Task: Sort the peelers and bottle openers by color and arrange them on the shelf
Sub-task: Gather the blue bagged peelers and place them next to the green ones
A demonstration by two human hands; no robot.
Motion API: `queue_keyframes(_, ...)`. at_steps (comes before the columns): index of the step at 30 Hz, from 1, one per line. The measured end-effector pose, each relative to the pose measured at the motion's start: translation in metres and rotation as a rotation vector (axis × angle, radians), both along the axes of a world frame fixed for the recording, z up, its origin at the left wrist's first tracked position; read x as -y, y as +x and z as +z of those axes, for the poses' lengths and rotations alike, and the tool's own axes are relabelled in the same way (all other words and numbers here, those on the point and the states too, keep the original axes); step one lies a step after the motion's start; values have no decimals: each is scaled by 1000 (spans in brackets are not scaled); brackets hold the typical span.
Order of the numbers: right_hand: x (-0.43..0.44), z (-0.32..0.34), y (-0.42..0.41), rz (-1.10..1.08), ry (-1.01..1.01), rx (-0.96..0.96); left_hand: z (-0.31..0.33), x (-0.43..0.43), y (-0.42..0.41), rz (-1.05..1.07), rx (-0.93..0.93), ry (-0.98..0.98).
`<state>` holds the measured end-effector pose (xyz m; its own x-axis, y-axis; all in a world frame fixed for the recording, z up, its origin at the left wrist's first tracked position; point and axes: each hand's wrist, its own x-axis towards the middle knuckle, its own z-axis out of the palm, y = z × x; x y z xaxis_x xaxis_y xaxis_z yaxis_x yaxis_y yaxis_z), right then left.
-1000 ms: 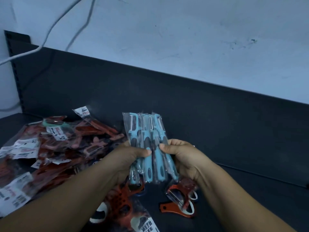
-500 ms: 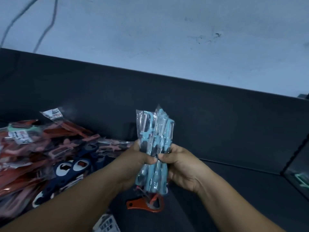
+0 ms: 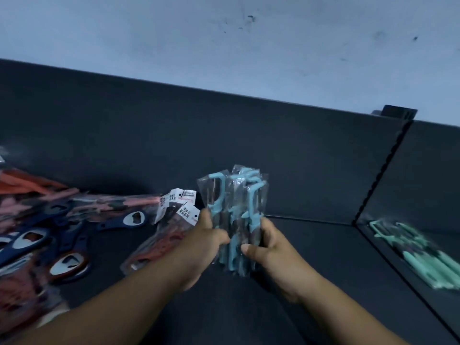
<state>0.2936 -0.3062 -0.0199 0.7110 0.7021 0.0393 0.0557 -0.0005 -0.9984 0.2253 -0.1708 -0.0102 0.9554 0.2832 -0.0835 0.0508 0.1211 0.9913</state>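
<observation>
Left of the blue peelers (image 3: 234, 202): mixed heap of red peelers (image 3: 159, 247) and navy bottle openers (image 3: 27, 241) lying on the shelf (image 3: 311, 257). At the bundle: left hand (image 3: 206, 241) and right hand (image 3: 271, 247) both wrap its handles, holding it upright. Likely light and stiff; slick sleeves may slide, so squeeze mid-handle. Right of the bundle, beyond the divider (image 3: 383, 168): a bay holding teal peelers (image 3: 418, 250).
</observation>
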Motion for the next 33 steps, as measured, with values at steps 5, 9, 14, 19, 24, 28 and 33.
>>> queue_keyframes(5,7,-7,5,-19,67,-51,-9,9,6,26,-40,170)
queue_keyframes(9,10,-13,3,-56,87,-88,-10,14,5,-24,-78,239)
queue_keyframes(14,13,1,-2,-66,52,-162,1,20,0,-79,-129,287)
queue_keyframes(19,37,28,-11,6,5,-295,14,26,-11,-130,-158,162)
queue_keyframes(24,61,49,-24,14,-106,-353,29,47,-23,-185,-256,105)
queue_keyframes(28,84,52,-32,-8,-107,-380,39,69,-26,-181,-294,97)
queue_keyframes(33,133,53,-22,-35,-72,-398,39,121,-17,-132,-215,200)
